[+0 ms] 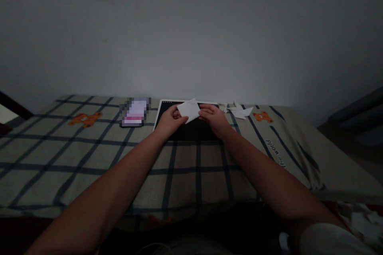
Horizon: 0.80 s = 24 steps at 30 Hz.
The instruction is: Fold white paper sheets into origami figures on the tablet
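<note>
White paper piece (189, 110) pinched at both sides, left hand (171, 118) and right hand (213, 116) fingers closed on it, above dark board (191, 129). Edges best kept aligned, crease pressed flat against board.

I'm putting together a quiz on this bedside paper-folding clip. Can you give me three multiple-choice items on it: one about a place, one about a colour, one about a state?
1. Where does the phone lie?
A. to the left of the dark board
B. on top of the dark board
C. at the far right, by the folded pieces

2. What colour is the paper in the hands?
A. red
B. white
C. blue

3. How is the paper held?
A. by the left hand alone
B. it lies untouched on the board
C. by both hands at once

Answers:
1 A, the phone rests on the checked sheet left of the dark board.
2 B, it shows white against the board.
3 C, the left hand and right hand each grip a side.
</note>
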Each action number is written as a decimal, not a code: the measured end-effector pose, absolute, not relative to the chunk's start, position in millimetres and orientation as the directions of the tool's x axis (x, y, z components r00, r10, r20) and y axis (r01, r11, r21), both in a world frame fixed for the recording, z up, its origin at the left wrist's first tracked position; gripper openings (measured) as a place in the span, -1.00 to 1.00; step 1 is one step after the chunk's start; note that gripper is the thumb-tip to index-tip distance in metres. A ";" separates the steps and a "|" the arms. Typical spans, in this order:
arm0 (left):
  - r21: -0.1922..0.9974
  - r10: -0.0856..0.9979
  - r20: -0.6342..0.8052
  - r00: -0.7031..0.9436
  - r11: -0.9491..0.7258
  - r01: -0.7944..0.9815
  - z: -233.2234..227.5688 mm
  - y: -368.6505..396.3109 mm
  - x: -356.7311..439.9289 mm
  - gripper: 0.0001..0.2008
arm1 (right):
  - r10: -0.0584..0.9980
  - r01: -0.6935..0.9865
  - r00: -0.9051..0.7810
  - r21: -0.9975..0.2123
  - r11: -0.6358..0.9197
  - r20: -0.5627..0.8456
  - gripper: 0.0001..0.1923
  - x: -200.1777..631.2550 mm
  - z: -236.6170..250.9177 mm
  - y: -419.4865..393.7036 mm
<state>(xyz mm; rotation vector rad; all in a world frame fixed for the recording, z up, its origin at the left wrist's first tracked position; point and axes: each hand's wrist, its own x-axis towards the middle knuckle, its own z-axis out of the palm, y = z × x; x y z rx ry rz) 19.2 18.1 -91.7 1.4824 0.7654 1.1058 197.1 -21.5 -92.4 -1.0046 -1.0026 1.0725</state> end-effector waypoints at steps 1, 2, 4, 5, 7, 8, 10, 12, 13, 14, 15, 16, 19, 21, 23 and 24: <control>0.975 0.902 0.220 0.371 -0.194 -0.107 -91.3 17.3 19.5 -0.48 | 0.975 -0.188 0.165 -0.966 0.179 0.149 -0.65 197.5 -93.2 -21.1; 0.976 0.906 0.215 0.366 -0.188 -0.107 -90.5 16.6 19.5 -0.52 | 0.976 -0.169 0.151 -0.969 0.181 0.156 -0.66 197.7 -93.7 -21.0; 0.974 0.921 0.225 0.317 -0.210 -0.081 -87.7 15.3 18.8 -0.58 | 0.977 -0.132 0.130 -0.973 0.187 0.170 -0.67 197.3 -93.1 -21.7; 0.972 0.928 0.236 0.287 -0.227 -0.067 -86.0 14.7 18.1 -0.60 | 0.977 -0.115 0.119 -0.975 0.191 0.177 -0.68 196.9 -92.3 -22.4; 0.971 0.936 0.240 0.258 -0.234 -0.053 -83.1 13.8 16.6 -0.60 | 0.975 -0.085 0.106 -0.976 0.203 0.193 -0.69 196.0 -90.1 -24.4; 0.974 0.939 0.228 0.259 -0.224 -0.048 -82.1 13.4 16.0 -0.59 | 0.974 -0.069 0.106 -0.976 0.207 0.199 -0.69 195.6 -88.9 -25.4; 0.979 0.937 0.202 0.283 -0.202 -0.030 -81.3 12.6 15.0 -0.59 | 0.971 -0.028 0.119 -0.977 0.210 0.206 -0.70 195.3 -87.0 -27.2; 0.979 0.928 0.193 0.320 -0.204 -0.002 -81.7 11.8 14.4 -0.60 | 0.967 0.015 0.144 -0.978 0.208 0.208 -0.71 195.7 -85.8 -28.6; 0.978 0.922 0.194 0.336 -0.209 0.009 -82.1 11.5 14.2 -0.60 | 0.965 0.033 0.152 -0.977 0.209 0.211 -0.71 196.1 -85.5 -29.2; 0.977 0.918 0.194 0.346 -0.214 0.021 -82.5 11.2 14.0 -0.61 | 0.964 0.049 0.155 -0.976 0.212 0.217 -0.71 196.5 -85.3 -29.7; 0.976 0.918 0.190 0.347 -0.216 0.037 -82.8 10.9 13.8 -0.63 | 0.962 0.064 0.153 -0.974 0.217 0.225 -0.71 196.9 -85.2 -30.1; 0.975 0.923 0.182 0.339 -0.215 0.060 -82.8 10.7 13.5 -0.64 | 0.961 0.079 0.148 -0.971 0.225 0.235 -0.72 197.3 -85.2 -30.4; 0.968 0.940 0.165 0.300 -0.213 0.134 -81.7 10.2 12.8 -0.67 | 0.954 0.090 0.147 -0.964 0.249 0.260 -0.69 197.5 -85.0 -30.1; 0.964 0.943 0.174 0.285 -0.222 0.146 -80.5 10.2 12.5 -0.67 | 0.954 0.048 0.174 -0.970 0.239 0.244 -0.64 196.7 -85.0 -29.0; 0.963 0.946 0.197 0.258 -0.236 0.129 -79.7 10.3 12.3 -0.68 | 0.963 -0.024 0.186 -0.979 0.204 0.196 -0.59 195.4 -85.2 -27.7; 0.963 0.948 0.208 0.243 -0.241 0.117 -79.6 10.5 12.3 -0.68 | 0.971 -0.058 0.172 -0.982 0.179 0.166 -0.59 194.7 -85.4 -27.3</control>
